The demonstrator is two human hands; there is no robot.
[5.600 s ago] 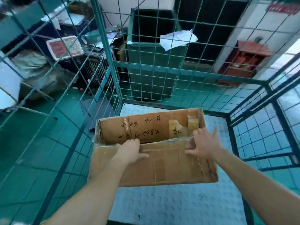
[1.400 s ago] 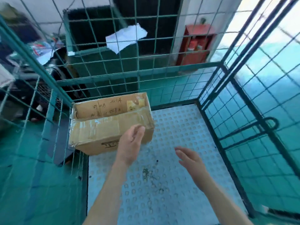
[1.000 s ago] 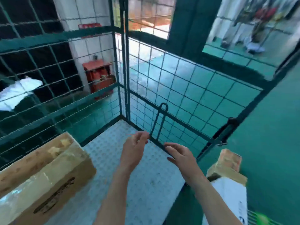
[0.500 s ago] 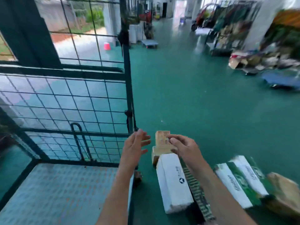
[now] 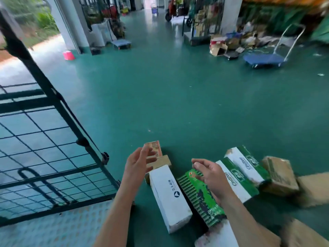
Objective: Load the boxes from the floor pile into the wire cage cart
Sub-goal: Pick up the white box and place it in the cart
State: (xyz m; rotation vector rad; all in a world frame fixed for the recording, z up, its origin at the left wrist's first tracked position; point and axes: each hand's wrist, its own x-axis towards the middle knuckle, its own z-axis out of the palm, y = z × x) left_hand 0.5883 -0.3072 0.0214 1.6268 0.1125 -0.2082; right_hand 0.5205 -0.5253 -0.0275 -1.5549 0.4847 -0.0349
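Both hands have swung from the wire cage cart (image 5: pixel 26 105) to the floor pile (image 5: pixel 277 177), hovering slack and empty: left hand (image 5: pixel 139 164) beside a small brown box (image 5: pixel 161 162), right hand (image 5: pixel 209 173) over a green printed box (image 5: pixel 201 198). Between them a white box (image 5: pixel 169 195) shows a dark triangle logo; the green-and-white cartons (image 5: pixel 238 177) carry lettering too blurred to read.

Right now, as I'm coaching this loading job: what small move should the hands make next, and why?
Probably lower both hands to take a grip on the long sides of the white box: the left hand and right hand hover open and empty above the pile, and that box lies between them, close to the wire cage cart.
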